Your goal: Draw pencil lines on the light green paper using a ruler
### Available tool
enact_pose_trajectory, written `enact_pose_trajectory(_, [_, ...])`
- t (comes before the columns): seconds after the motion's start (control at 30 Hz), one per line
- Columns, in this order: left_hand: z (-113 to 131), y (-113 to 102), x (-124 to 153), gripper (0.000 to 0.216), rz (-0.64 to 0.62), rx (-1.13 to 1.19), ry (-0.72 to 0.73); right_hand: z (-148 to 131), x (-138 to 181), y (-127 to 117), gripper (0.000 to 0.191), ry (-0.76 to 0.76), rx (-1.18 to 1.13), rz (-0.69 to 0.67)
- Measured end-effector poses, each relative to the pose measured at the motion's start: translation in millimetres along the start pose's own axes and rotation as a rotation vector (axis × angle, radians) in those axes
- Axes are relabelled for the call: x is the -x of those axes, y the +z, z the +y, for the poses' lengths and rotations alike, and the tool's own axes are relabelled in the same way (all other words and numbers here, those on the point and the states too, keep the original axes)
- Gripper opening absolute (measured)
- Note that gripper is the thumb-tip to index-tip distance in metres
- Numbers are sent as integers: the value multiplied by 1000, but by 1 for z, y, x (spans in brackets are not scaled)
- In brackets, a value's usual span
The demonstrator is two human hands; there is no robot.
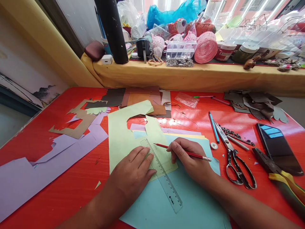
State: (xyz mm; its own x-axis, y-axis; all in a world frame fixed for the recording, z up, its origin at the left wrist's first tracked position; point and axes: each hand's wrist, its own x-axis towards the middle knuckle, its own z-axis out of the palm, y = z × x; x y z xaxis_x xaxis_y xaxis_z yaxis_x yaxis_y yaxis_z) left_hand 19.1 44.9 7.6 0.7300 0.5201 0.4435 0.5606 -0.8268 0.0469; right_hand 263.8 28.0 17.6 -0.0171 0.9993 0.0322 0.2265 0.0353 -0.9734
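Observation:
My left hand (134,170) lies flat with fingers stretched out, pressing the upper left edge of a clear plastic ruler (164,175). The ruler slants across a pale green sheet of paper (121,136), which has a piece cut out of its top. Faint pencil lines show on the green sheet beside the ruler. In my right hand (188,152) is a red pencil (164,146), pinched between thumb and fingers, its point near the ruler's top end. Blue paper (197,197) lies beneath the green sheet and the ruler's lower end.
Right of the papers lie scissors (231,156), a blue pen (213,127), pliers (274,168) and a phone (280,148). Purple paper (59,171) and brown cut paper (81,125) spread leftward. Grey scraps (254,103) sit back right, below a crowded sill (166,74).

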Motion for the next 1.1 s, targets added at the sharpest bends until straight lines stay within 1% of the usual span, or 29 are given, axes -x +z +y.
enact_pose_trajectory(0.27, [-2, -1, 2, 37, -48, 4, 5, -2, 0, -1, 51, 1, 7, 0])
enact_pose_trajectory(0.77, [0, 1, 3, 37, -27, 7, -11, -2, -1, 0, 49, 3, 5, -8])
enact_pose_trajectory(1.1, [-1, 1, 4, 37, -51, 25, -4, -2, -1, 0, 52, -1, 21, -3])
